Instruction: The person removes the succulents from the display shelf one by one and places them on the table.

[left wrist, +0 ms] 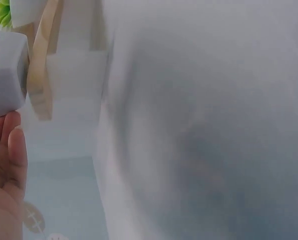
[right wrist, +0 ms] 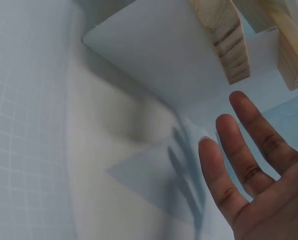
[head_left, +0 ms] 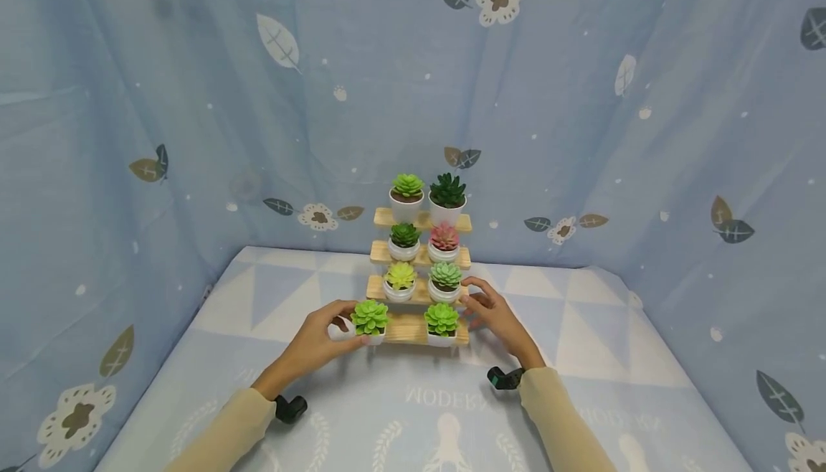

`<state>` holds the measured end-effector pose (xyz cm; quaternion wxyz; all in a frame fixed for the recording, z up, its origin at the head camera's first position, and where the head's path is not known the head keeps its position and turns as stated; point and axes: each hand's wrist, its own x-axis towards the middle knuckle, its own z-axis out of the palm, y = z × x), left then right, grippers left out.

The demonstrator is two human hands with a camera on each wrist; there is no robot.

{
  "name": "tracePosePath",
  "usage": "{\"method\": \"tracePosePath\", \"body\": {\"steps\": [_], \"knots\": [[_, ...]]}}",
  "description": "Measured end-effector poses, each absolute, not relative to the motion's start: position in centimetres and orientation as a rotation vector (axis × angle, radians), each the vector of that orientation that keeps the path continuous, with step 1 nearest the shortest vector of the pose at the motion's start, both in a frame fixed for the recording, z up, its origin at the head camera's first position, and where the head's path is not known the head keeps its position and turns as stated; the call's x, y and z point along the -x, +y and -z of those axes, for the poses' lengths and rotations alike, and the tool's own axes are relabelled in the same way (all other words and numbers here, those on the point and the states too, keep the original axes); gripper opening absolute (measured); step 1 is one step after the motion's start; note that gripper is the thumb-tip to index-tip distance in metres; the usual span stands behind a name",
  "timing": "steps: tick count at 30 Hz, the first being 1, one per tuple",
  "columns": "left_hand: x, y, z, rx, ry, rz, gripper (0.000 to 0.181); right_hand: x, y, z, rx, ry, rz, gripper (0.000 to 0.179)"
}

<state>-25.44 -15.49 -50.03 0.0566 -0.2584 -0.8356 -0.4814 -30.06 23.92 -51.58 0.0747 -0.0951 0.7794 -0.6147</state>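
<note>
A four-tier wooden plant stand (head_left: 406, 328) holds small fake succulents in white pots, two to a tier. At the left end of the lowest plank, my left hand (head_left: 319, 339) grips a bright green succulent (head_left: 370, 318), thumb in front and fingers behind. Its square white pot (left wrist: 6, 75) shows close up in the left wrist view, with fingertips against it. My right hand (head_left: 497, 314) is at the stand's right side, thumb and index finger by the third plank's end (right wrist: 292, 65) and the pale green succulent (head_left: 445, 275). Its other fingers (right wrist: 243, 155) are loosely extended below.
Another bright green succulent (head_left: 442, 318) stands at the lowest plank's right end. Higher up are a yellow-green one (head_left: 400, 275), a pink one (head_left: 444, 236) and a tall dark green one (head_left: 448, 189). A patterned cloth covers the table (head_left: 310, 429); blue curtains (head_left: 387, 99) hang around it.
</note>
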Motion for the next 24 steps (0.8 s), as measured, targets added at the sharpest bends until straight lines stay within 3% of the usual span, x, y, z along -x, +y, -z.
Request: {"method": "tracePosePath", "body": {"steps": [24], "knots": [[27.9,-22.6,49.1,0.532,-2.667,1.319,0.081,29.2,23.4,50.4,0.273,2.256,1.895,0.045]]}}
